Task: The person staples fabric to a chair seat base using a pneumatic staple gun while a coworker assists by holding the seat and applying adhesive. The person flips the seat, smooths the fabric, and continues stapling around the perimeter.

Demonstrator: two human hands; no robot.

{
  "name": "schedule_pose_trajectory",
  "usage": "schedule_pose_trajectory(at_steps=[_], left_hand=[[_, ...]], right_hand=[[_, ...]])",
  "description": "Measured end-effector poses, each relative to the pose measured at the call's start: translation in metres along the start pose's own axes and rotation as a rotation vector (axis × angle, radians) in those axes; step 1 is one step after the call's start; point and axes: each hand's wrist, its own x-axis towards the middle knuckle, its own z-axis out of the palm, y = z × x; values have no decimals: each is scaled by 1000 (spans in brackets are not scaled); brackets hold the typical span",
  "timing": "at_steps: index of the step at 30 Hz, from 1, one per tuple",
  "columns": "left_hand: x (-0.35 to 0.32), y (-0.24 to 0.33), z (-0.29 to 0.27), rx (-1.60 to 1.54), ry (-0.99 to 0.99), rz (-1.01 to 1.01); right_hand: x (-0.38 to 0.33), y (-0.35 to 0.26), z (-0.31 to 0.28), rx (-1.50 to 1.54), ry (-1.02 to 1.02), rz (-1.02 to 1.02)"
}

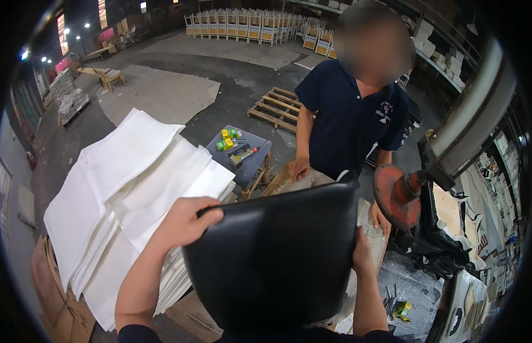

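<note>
I have the glossy black padded panel with rounded corners (272, 257) tilted up in front of the body, between both hands. My left hand (186, 223) grasps its upper left corner, thumb over the edge; my right hand (362, 254) clasps its right edge, some fingers hidden. I see a stack of large white flexible sheets (129, 171) to the left, a co-worker in a navy polo shirt (349, 126) across from me, and a round red metal disc (386, 200) to the right.
</note>
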Motion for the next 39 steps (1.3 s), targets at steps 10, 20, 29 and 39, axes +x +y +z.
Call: schedule_pose_trajectory(at_steps=[10,20,29,39], left_hand=[[126,-100,110,399,-117,-162],[60,-174,136,-882,142,-657],[-28,-109,192,-702,36,-478],[-65,-113,215,-874,75,-491]], right_hand=[[76,75,32,-207,7,274],[73,78,53,-366,32,325],[106,100,-31,-521,206,-80],[-122,107,-142,-864,639,126]])
